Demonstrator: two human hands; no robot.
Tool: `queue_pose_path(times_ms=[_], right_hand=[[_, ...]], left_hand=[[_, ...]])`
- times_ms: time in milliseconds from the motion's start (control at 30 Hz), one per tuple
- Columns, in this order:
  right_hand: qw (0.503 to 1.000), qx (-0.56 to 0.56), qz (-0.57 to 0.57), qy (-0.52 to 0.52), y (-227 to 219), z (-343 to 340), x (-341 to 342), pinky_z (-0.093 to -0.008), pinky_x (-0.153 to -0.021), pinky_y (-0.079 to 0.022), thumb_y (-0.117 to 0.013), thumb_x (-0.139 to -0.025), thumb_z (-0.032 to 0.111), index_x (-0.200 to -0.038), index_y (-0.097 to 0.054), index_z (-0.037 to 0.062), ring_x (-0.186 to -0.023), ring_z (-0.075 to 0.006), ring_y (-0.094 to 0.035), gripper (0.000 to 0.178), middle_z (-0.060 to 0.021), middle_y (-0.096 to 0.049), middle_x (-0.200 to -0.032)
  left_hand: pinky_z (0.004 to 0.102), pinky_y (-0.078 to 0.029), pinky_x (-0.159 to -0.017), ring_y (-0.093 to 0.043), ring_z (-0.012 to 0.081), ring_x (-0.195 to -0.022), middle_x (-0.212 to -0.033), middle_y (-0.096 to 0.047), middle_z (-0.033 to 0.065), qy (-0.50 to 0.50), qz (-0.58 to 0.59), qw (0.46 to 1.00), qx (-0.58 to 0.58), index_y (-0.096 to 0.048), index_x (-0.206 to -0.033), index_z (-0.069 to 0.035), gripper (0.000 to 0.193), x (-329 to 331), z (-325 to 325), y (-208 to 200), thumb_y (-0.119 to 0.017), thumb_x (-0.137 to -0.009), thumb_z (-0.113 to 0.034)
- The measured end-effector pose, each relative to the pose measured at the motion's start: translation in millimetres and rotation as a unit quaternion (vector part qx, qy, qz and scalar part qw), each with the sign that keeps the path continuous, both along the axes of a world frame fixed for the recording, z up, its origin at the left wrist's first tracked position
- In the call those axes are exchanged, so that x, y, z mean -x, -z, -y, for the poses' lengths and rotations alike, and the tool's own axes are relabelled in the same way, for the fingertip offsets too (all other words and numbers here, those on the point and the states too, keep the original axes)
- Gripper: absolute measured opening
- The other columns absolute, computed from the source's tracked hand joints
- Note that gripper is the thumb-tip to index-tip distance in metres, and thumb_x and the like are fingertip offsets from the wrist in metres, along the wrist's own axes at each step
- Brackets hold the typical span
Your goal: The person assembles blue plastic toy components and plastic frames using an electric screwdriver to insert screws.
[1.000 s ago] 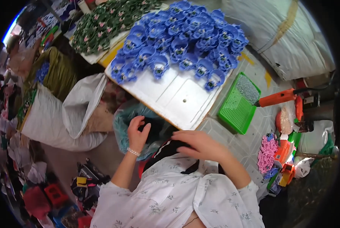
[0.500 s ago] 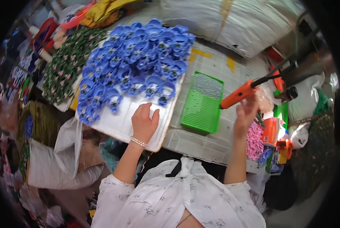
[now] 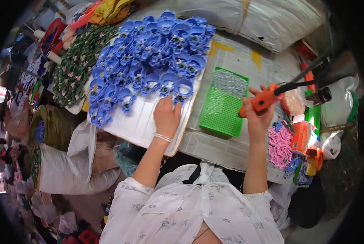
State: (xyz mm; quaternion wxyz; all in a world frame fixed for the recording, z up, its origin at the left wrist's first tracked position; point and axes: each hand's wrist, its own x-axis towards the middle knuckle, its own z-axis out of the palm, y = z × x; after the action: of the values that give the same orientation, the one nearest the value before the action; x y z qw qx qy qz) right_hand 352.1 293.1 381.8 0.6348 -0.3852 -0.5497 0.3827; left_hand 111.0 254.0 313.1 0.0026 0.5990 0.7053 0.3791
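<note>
Blue artificial flower pieces (image 3: 149, 53) with pale centres cover most of a white tray (image 3: 149, 118). My left hand (image 3: 167, 118), with a beaded bracelet at the wrist, is over the tray's bare near part. Its fingertips reach the lower edge of a blue flower piece (image 3: 183, 90), thumb and forefinger apart; whether they touch it I cannot tell. My right hand (image 3: 258, 122) is closed around an orange electric screwdriver (image 3: 260, 102) with a black cable, its tip toward the left. Beneath that tip sits a green perforated basket (image 3: 220, 122) with small silvery pieces (image 3: 230, 83) in its far end.
Pink pieces (image 3: 279, 148) and an orange box (image 3: 299, 138) lie to the right of the table (image 3: 208, 148). Green foliage with pink blossoms (image 3: 74, 71) is piled at left. A large white sack (image 3: 271, 24) lies at the back; other sacks (image 3: 68, 171) stand at lower left.
My right hand has closed around the hanging screwdriver, which sits slightly lower. My left hand has moved right and up to the edge of the blue flower pieces. The view has shifted slightly.
</note>
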Motion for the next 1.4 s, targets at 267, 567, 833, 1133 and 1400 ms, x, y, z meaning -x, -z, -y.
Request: queue_pose_path(times_ms=[267, 567, 833, 1133, 1400], right_hand=[[0.998, 0.035, 0.030, 0.035, -13.6, 9.3, 11.8, -0.0188, -0.050, -0.043, -0.065, -0.077, -0.001, -0.119, -0.041, -0.0035, -0.059, -0.0067, -0.053, 0.048, -0.0048, -0.059, -0.075], [0.997, 0.023, 0.077, -0.009, -7.0, 7.9, 12.6, -0.0193, -0.052, -0.044, -0.063, -0.077, 0.000, -0.110, -0.048, -0.0055, -0.058, -0.0065, -0.053, 0.037, -0.0046, -0.060, -0.076], [0.997, 0.051, 0.059, -0.022, -10.8, 15.0, 15.1, -0.0264, -0.070, -0.043, -0.064, -0.078, 0.004, -0.106, -0.051, -0.0049, -0.080, -0.0130, -0.054, 0.032, -0.0100, -0.058, -0.093], [0.996, 0.036, 0.069, -0.031, 4.2, 10.0, 12.0, -0.0251, -0.068, -0.047, -0.064, -0.079, 0.005, -0.112, -0.046, -0.0057, -0.077, -0.0122, -0.058, 0.039, -0.0096, -0.059, -0.091], [0.991, 0.109, 0.028, -0.066, -1.6, 15.2, 19.8, -0.0290, -0.081, -0.046, -0.066, -0.078, 0.008, -0.110, -0.048, -0.0042, -0.094, -0.0166, -0.058, 0.039, -0.0109, -0.059, -0.097]], left_hand=[[0.0391, -0.045, -0.062, -0.057, 0.0305, -0.071, -0.077, -0.059, 0.0142, 0.005, 0.097, 0.994, 0.041, -0.059, -0.093, 0.000, 0.024, 2.8, -2.1, 2.3, -0.064, -0.072, -0.010], [0.0385, -0.045, -0.060, -0.056, 0.0285, -0.064, -0.069, -0.058, 0.0116, -0.014, 0.189, 0.980, 0.054, -0.061, -0.083, 0.001, 0.022, 5.9, -3.8, 3.2, -0.066, -0.068, -0.015], [0.0368, -0.043, -0.053, -0.053, 0.0256, -0.057, -0.062, -0.054, 0.0098, -0.040, 0.075, 0.995, 0.053, -0.060, -0.071, 0.000, 0.029, -4.3, -4.9, -2.1, -0.071, -0.063, -0.026], [0.0343, -0.043, -0.051, -0.054, 0.0249, -0.054, -0.062, -0.055, 0.0103, -0.068, 0.127, 0.989, 0.040, -0.059, -0.069, 0.000, 0.027, 4.6, 53.0, -10.2, -0.074, -0.061, -0.021], [0.0301, -0.045, -0.050, -0.055, 0.0183, -0.052, -0.062, -0.058, 0.0088, -0.080, 0.213, 0.970, 0.090, -0.059, -0.079, 0.002, 0.035, 15.9, 71.7, -14.9, -0.076, -0.064, -0.025]])
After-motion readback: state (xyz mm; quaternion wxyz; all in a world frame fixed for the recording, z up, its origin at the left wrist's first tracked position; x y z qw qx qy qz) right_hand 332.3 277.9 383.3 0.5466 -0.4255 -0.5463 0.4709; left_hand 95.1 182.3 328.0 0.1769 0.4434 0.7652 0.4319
